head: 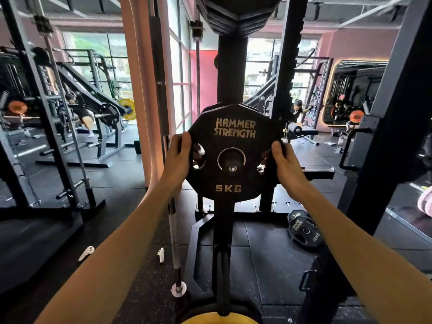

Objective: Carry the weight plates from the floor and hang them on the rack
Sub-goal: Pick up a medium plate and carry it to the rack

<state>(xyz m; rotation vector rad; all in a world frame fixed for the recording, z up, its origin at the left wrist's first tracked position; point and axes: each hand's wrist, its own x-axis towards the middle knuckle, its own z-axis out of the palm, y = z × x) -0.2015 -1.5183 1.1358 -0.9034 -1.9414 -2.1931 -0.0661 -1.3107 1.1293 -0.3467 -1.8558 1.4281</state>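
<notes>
Nearest the camera, a yellow plate (216, 320) edge shows at bottom centre, w/ the rack's black upright post (224, 242) rising straight from it. Both forearms reach fwd and up from the lower corners, converging on the 5 kg plate (233, 153). Left hand (178, 155) grips the plate's left edge, thumb on the front face, fingers wrapped behind and partly visible thru the left grip hole. Right hand (284, 162) clamps the right edge the same way, thumb forward, fingers curled behind. Plate is upright, face toward the camera, marked "HAMMER STRENGTH" and "5KG"; its centre hole sits over the rack peg (231, 163), bolt end of the peg showing inside the hole. Another plate seems to sit just behind it on the same peg.

On the floor to the right, near the rack base, two 10 kg plates (304, 230) lie flat and overlapping. To the left, a barbell (171, 206) stands near-vertical beside the post. Two small white objects (86, 253) lie on the rubber floor, lower left. Further back: more racks, windows, pink walls, other people training.
</notes>
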